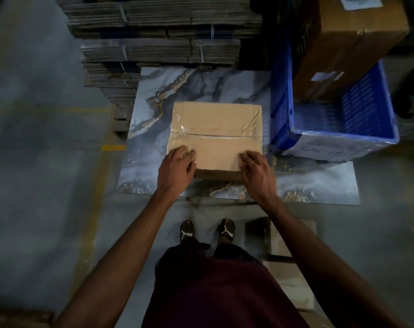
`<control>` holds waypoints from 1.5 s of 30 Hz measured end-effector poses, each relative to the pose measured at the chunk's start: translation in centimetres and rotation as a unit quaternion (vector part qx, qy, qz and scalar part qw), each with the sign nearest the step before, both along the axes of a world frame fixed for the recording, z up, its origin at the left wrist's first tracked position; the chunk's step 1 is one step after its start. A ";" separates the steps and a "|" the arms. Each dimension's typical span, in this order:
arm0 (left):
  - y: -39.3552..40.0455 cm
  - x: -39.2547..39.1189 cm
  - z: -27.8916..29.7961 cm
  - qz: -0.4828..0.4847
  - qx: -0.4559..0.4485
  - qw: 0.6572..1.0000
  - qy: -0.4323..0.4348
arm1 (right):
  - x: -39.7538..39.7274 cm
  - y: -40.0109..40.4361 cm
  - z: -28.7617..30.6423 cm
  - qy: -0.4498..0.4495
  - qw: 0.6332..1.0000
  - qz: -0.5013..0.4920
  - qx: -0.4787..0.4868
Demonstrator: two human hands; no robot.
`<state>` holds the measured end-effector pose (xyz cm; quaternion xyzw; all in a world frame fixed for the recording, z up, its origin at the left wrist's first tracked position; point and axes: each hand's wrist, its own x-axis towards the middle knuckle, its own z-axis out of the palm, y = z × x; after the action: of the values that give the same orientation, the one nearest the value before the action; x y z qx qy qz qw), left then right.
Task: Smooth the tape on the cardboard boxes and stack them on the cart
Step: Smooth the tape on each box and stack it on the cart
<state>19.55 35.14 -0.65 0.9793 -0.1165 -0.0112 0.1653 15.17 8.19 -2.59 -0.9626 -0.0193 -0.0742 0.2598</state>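
At the bottom centre of the frame a dark maroon garment [225, 292] hangs over two feet in black sandals [207, 229] on the grey floor [35, 185]. Both bare forearms reach up from the lower corners toward the middle. The left hand [176, 168] lies over the near left corner of a cardboard box [215, 138], fingers bent down onto its top and side; the right hand [257, 170] does the same at the near right corner, so the hands are apart with the box between them. Whether they press or grip it cannot be told. The box sits at mid-frame on a marble-patterned slab [319, 183], its flaps closed and clear tape [215, 136] running across the seam and crinkling at both ends. Just right of the box stands a blue plastic crate [367, 114], and a larger cardboard carton [357, 39] leans in it at upper right. Bundled stacks of flattened cardboard [161, 31] fill the top centre.
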 end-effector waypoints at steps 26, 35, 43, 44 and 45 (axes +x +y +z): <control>-2.4 -5.0 1.1 -0.090 0.004 0.993 0.072 | -3.7 8.8 0.8 0.010 0.999 0.011 -0.028; -1.8 -4.2 0.7 -0.090 -0.055 0.993 0.044 | -3.2 9.4 1.7 0.055 0.998 0.036 -0.002; 1.6 -2.1 0.4 -0.049 -0.084 0.995 -0.035 | -2.4 4.9 2.6 0.010 1.000 -0.010 -0.007; 1.6 -2.2 0.2 -0.045 -0.093 0.994 -0.032 | -2.5 4.8 2.4 0.007 1.000 -0.007 -0.004; 1.6 -2.0 0.2 -0.044 -0.100 0.994 -0.027 | -2.3 4.7 2.3 0.005 1.000 -0.005 0.004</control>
<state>17.55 36.73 -0.42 0.9517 -0.1644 0.0200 0.2584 12.88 12.89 -0.34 -0.9620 -0.0126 -0.0711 0.2632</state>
